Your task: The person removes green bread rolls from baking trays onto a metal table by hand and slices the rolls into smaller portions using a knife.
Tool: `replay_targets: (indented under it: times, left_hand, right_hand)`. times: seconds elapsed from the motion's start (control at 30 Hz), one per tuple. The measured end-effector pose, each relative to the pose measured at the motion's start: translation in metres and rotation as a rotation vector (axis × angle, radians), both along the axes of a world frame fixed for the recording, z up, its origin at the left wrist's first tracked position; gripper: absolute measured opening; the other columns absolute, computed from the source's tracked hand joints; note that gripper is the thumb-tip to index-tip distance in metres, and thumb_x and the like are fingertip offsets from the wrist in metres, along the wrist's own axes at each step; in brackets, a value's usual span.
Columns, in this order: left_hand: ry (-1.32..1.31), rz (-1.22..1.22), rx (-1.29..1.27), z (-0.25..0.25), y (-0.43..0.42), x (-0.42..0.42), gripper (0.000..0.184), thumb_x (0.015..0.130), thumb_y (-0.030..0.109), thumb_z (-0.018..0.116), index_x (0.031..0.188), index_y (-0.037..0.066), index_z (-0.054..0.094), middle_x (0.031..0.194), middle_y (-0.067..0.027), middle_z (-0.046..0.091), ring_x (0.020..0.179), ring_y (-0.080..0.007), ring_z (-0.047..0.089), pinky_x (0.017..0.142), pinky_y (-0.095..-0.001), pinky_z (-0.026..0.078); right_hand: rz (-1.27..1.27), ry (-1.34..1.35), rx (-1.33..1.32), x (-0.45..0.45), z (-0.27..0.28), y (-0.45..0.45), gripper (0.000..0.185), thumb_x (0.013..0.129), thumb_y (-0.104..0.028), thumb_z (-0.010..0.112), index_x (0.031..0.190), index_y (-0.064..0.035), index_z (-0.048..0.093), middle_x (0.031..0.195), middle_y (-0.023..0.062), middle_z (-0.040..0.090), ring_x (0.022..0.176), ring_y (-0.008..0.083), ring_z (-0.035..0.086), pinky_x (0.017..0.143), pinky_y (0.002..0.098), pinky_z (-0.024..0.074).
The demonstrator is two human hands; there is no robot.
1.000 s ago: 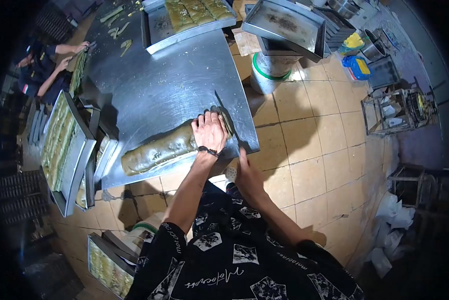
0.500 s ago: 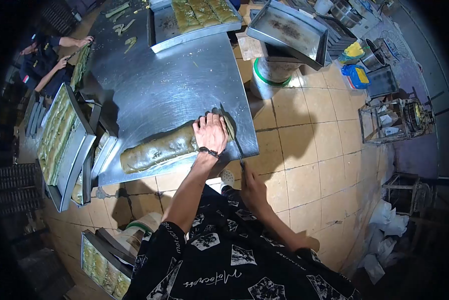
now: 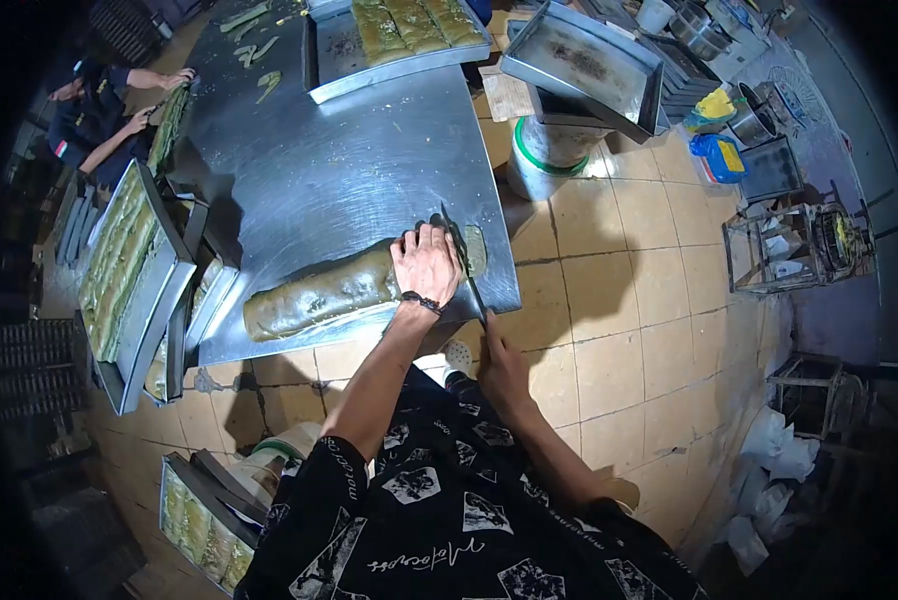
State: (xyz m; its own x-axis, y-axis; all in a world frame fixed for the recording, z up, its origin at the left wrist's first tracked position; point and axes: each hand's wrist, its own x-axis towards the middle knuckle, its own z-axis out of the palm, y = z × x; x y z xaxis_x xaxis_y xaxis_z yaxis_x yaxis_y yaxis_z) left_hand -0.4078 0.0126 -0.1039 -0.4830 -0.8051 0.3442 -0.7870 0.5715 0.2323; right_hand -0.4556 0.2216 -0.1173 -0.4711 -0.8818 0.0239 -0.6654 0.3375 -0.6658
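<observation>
A long, greenish-brown, shiny dough roll (image 3: 324,297) lies along the near edge of the metal table. My left hand (image 3: 426,265) presses down on its right end, fingers curled over the top. In my right hand (image 3: 503,368), low and just beyond the table edge, is the handle of a long knife (image 3: 476,287). Its blade runs upright in view, close beside my left fingertips at the roll's end. To the right of the blade a green slice (image 3: 477,250) lies flat on the table.
The metal table (image 3: 359,165) carries a tray of green slabs (image 3: 409,28) at the back and dough strips (image 3: 267,85). Stacked filled trays (image 3: 119,270) stand left, with a co-worker (image 3: 99,120) behind them. An empty-looking tray (image 3: 584,65) sits over a white bucket (image 3: 546,165).
The green slice now lies flat, apart from the blade. The knife has come back against the roll's end by my left fingers. My left hand keeps its place on the roll.
</observation>
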Motion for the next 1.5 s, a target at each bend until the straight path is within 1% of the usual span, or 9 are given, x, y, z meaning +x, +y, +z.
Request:
replay_targets:
  times: [0.27, 0.4, 0.5, 0.6, 0.83, 0.97, 1.17, 1.37, 1.5]
  left_hand:
    - [0.027, 0.014, 0.015, -0.003, 0.000, 0.004, 0.026, 0.099, 0.025, 0.050, 0.101, 0.006, 0.068, 0.102, -0.0098, 0.065, 0.097, -0.0295, 0.062, 0.086, -0.0493, 0.043]
    - [0.020, 0.029, 0.036, 0.004, -0.001, 0.004, 0.026, 0.099, 0.025, 0.051, 0.100, 0.006, 0.068, 0.101, -0.0113, 0.065, 0.096, -0.0298, 0.063, 0.088, -0.0491, 0.043]
    - [0.027, 0.082, 0.050, 0.001, -0.007, 0.004, 0.026, 0.098, 0.025, 0.051, 0.097, 0.004, 0.067, 0.100, -0.0131, 0.064, 0.096, -0.0306, 0.062, 0.089, -0.0489, 0.043]
    - [0.053, 0.095, 0.090, 0.003, -0.013, 0.013, 0.032, 0.099, 0.028, 0.050, 0.112, 0.003, 0.066, 0.108, -0.0149, 0.064, 0.103, -0.0322, 0.062, 0.092, -0.0513, 0.042]
    - [-0.223, -0.044, 0.441, 0.053, -0.037, 0.105, 0.081, 0.089, 0.065, 0.057, 0.141, 0.003, 0.052, 0.136, -0.0207, 0.057, 0.133, -0.0389, 0.051, 0.120, -0.0589, 0.023]
    - [-0.271, -0.129, 0.494, 0.060, -0.038, 0.146, 0.114, 0.068, 0.077, 0.073, 0.155, 0.014, 0.035, 0.148, -0.0221, 0.049, 0.139, -0.0388, 0.047, 0.114, -0.0584, 0.036]
    - [-0.098, 0.029, 0.378, 0.044, -0.027, 0.161, 0.109, 0.068, 0.073, 0.075, 0.151, 0.010, 0.042, 0.132, -0.0211, 0.061, 0.122, -0.0361, 0.060, 0.103, -0.0533, 0.045]
    - [-0.065, 0.012, 0.365, 0.039, -0.031, 0.161, 0.109, 0.069, 0.075, 0.074, 0.149, 0.007, 0.045, 0.133, -0.0224, 0.059, 0.123, -0.0372, 0.059, 0.104, -0.0547, 0.044]
    - [-0.040, 0.010, 0.370, 0.040, -0.033, 0.158, 0.106, 0.070, 0.073, 0.075, 0.147, 0.006, 0.046, 0.132, -0.0248, 0.060, 0.120, -0.0410, 0.060, 0.104, -0.0536, 0.045]
  right_hand:
    - [0.010, -0.015, 0.296, 0.011, 0.015, 0.080, 0.050, 0.103, -0.015, 0.054, 0.151, -0.0117, 0.043, 0.101, 0.0233, 0.070, 0.075, 0.0450, 0.068, 0.061, 0.0511, 0.0542]
    - [0.019, -0.005, -0.080, 0.005, 0.012, 0.035, 0.050, 0.102, -0.017, 0.052, 0.151, -0.0120, 0.042, 0.096, 0.0260, 0.068, 0.072, 0.0467, 0.068, 0.060, 0.0547, 0.0539]
    - [0.047, -0.017, 0.291, 0.003, 0.020, 0.098, 0.048, 0.102, -0.014, 0.052, 0.149, -0.0077, 0.043, 0.104, 0.0257, 0.068, 0.080, 0.0449, 0.069, 0.065, 0.0519, 0.0557]
    - [0.049, -0.040, 0.100, -0.006, 0.035, 0.108, 0.046, 0.102, -0.012, 0.053, 0.146, -0.0051, 0.045, 0.108, 0.0258, 0.068, 0.087, 0.0434, 0.069, 0.068, 0.0509, 0.0564]
    - [-0.006, 0.224, -0.107, -0.042, 0.030, -0.078, 0.043, 0.098, -0.023, 0.059, 0.137, -0.0083, 0.051, 0.113, 0.0262, 0.056, 0.096, 0.0456, 0.064, 0.077, 0.0513, 0.0546]
    - [0.152, 0.305, 0.083, -0.058, 0.027, -0.151, 0.043, 0.100, -0.030, 0.058, 0.139, -0.0128, 0.053, 0.117, 0.0276, 0.053, 0.083, 0.0461, 0.067, 0.076, 0.0535, 0.0563]
    - [0.442, 0.080, -0.082, -0.096, 0.006, -0.276, 0.034, 0.086, -0.019, 0.069, 0.117, -0.0027, 0.067, 0.080, 0.0186, 0.069, 0.077, 0.0383, 0.070, 0.071, 0.0485, 0.0537]
    - [0.567, -0.666, -0.099, -0.015, 0.182, -0.407, 0.044, 0.097, -0.048, 0.066, 0.101, -0.0042, 0.066, 0.057, -0.0040, 0.049, 0.041, 0.0056, 0.042, 0.038, 0.0240, 0.0312]
    - [0.491, -0.533, -0.145, 0.001, 0.211, -0.406, 0.035, 0.099, -0.039, 0.063, 0.096, -0.0036, 0.062, 0.057, -0.0009, 0.049, 0.047, 0.0097, 0.047, 0.043, 0.0283, 0.0365]
